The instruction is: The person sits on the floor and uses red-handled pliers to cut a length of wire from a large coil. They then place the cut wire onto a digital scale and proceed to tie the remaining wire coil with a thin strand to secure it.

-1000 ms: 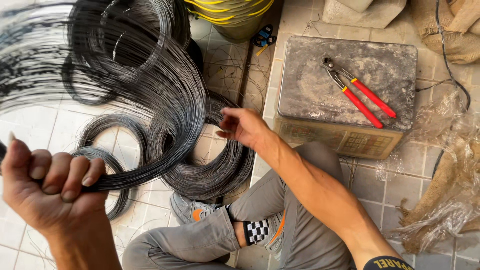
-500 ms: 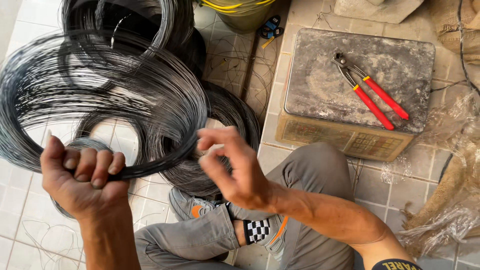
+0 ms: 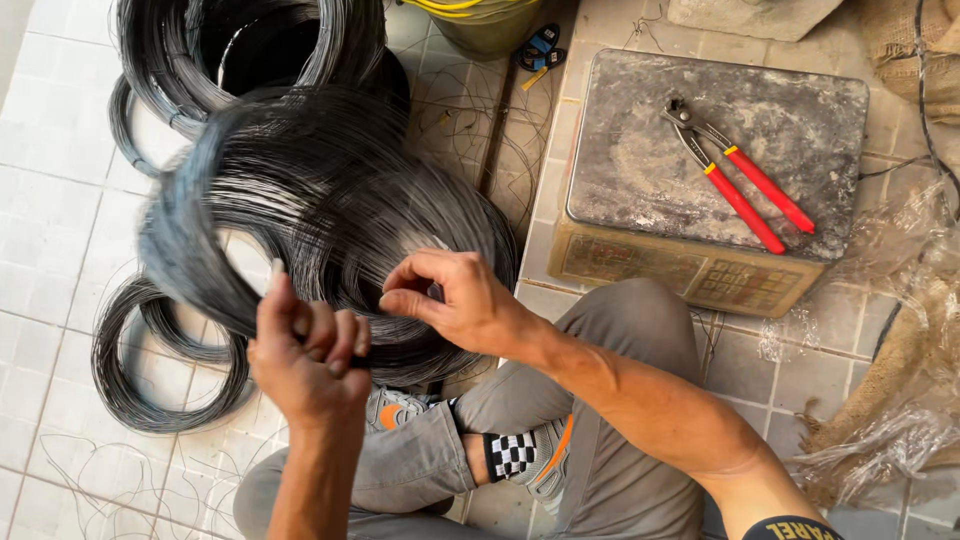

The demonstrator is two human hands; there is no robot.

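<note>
My left hand (image 3: 305, 350) is closed in a fist around the bottom of a big coil of thin dark wire (image 3: 300, 200), which it holds up above the floor. My right hand (image 3: 455, 300) is right beside it, its thumb and fingers curled at the coil's strands; whether it pinches a strand I cannot tell. A smaller wire coil (image 3: 165, 365) lies flat on the white floor tiles under my left hand. I sit cross-legged in grey trousers (image 3: 600, 380).
A weighing scale with a worn metal platform (image 3: 650, 160) stands at the right, with red-handled pliers (image 3: 740, 180) lying on it. More wire coils (image 3: 250, 50) are stacked at the top left. A yellow-wound container (image 3: 490, 20) is at the top; crumpled plastic (image 3: 900, 420) lies at the right.
My left hand has carried the held coil rightward toward the middle. My right hand has moved left onto the coil's strands, close to the left hand.
</note>
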